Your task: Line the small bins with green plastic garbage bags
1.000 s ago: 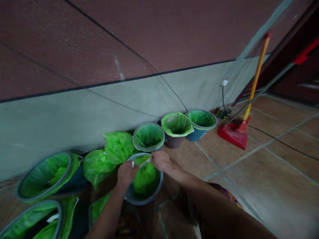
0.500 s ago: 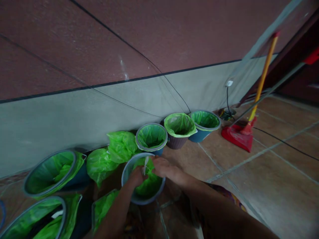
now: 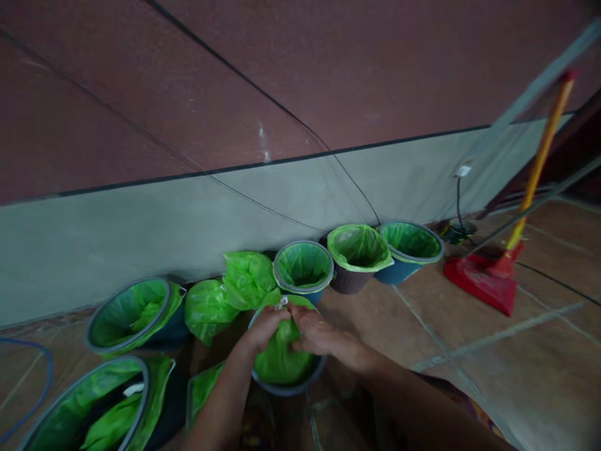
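A thin green plastic trash bag point(image 3: 282, 360) fills a round grey bucket point(image 3: 286, 392) on the tiled floor in front of me. My left hand point(image 3: 263, 329) is closed on the bag's upper edge, close to a small white tie point(image 3: 282, 303). From the other side, my right hand point(image 3: 319, 329) grips the same edge, and its lower fingers press against the green plastic. Both hands meet over the far side of the bucket. Their fingertips are partly hidden by the plastic and by the dim light.
Green-lined buckets, a blue one point(image 3: 303, 291), a brown one point(image 3: 350, 283) and another blue one point(image 3: 404, 273), stand along the wall. Green bags point(image 3: 248, 279) lie left of them. Lined bins point(image 3: 164, 335) tip over at left. A red dustpan point(image 3: 483, 282) stands right.
The green bag has been pulled up and spread toward the bucket's far rim, with both hands moving along. The view has shifted, so everything sits farther right.
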Tool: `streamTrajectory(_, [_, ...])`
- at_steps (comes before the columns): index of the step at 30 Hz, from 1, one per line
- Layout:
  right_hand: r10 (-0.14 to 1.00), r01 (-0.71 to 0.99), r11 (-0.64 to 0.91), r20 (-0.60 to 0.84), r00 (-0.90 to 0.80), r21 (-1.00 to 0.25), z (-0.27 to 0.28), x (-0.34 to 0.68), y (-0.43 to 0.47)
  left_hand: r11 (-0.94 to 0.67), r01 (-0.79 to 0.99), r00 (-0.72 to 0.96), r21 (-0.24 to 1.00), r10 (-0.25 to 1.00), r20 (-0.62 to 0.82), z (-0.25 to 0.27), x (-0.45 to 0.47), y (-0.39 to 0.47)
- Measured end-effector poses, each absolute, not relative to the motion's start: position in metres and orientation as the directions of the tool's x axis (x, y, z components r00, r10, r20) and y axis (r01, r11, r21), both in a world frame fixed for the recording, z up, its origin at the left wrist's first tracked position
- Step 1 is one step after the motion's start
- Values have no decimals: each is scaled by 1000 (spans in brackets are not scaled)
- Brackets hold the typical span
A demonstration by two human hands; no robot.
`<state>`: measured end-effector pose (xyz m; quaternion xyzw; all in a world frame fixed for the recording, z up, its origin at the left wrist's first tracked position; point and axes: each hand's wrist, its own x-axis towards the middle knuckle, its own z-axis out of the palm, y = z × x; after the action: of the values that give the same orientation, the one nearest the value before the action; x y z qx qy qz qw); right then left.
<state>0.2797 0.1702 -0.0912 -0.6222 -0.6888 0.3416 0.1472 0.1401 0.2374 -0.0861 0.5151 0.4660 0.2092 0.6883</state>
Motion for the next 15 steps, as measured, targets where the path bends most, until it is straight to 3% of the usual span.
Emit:
streamTrajectory(3, [967, 723, 8, -179, -181, -691, -86, 280, 172, 427, 129, 510, 895, 746, -429, -66, 135, 242])
streamTrajectory(6, [982, 626, 19, -101, -157, -780, -83, 277, 174, 261, 203, 410, 944, 853, -324, -51, 126, 250])
streamTrajectory(10, [990, 145, -123, -131, -45, -982, -71, 261, 191, -10, 371, 168, 929, 984, -57, -33, 107, 262])
streamTrajectory(13, [975, -187, -212, -222, 32, -959, -50, 239, 221, -35, 391, -59, 920, 996, 63, -18, 87, 268])
streamTrajectory(15, [976, -233, -192, -210, 56, -953, -34, 218, 248, 5, 435, -198, 900, 976, 91, -10, 73, 269])
